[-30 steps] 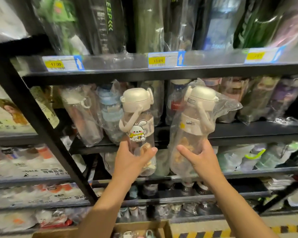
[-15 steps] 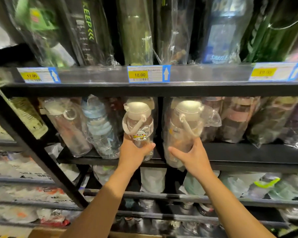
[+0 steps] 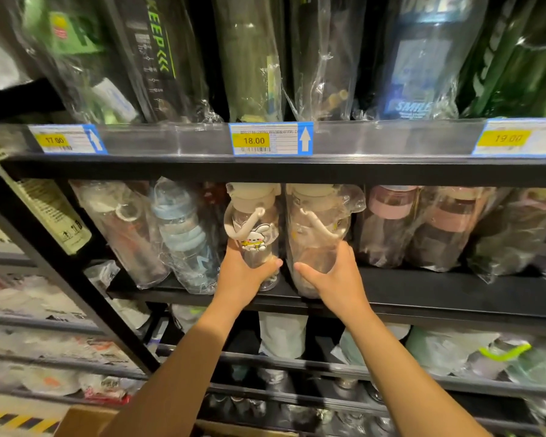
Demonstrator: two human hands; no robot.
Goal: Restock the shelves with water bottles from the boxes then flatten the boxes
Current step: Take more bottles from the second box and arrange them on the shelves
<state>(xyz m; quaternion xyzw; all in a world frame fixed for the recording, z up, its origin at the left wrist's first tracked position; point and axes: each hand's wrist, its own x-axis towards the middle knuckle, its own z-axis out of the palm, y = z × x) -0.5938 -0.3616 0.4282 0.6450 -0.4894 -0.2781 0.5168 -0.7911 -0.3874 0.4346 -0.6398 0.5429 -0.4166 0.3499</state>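
Left hand clamps the clear cream-lidded rabbit-sticker bottle; right hand clamps the bagged cream-lidded bottle. Seat both upright behind the black shelf's front edge.

Cream-capped bottles, black shelf

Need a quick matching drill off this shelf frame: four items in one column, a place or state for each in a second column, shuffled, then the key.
Items
1. bunny-sticker bottle
2. bagged cream-lid bottle
3. blue-ringed bottle
4. 18.00 price tag

Places or states
A. on the front edge of the shelf above the hands
B. gripped by the right hand
C. gripped by the left hand
D. standing untouched on the shelf, left of both hands

Pairs: 1-C, 2-B, 3-D, 4-A
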